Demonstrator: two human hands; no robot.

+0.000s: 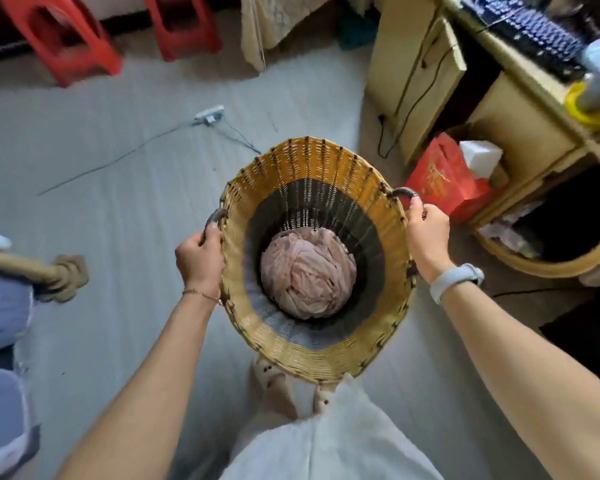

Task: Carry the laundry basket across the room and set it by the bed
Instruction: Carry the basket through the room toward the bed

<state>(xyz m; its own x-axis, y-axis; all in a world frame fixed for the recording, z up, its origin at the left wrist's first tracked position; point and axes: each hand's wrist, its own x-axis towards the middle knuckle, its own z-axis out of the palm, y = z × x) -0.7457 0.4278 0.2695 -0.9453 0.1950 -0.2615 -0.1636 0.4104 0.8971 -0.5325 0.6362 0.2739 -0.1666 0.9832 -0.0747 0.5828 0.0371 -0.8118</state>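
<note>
A tall woven laundry basket (312, 161), yellow at the rim and dark lower down, hangs in front of me above the grey floor. A crumpled pink cloth (307, 271) lies at its bottom. My left hand (200, 258) grips the dark handle on the basket's left side. My right hand (426, 233), with a pale wristband on the wrist, grips the handle on the right side. Blue bedding (0, 306) shows at the left edge of the view.
A power strip (209, 114) with a thin cable lies on the floor ahead. Two red plastic stools (63, 39) stand at the back. A wooden desk (520, 109) with a keyboard is on the right, with a red bag (440, 174) beside it. My foot (274, 379) is under the basket.
</note>
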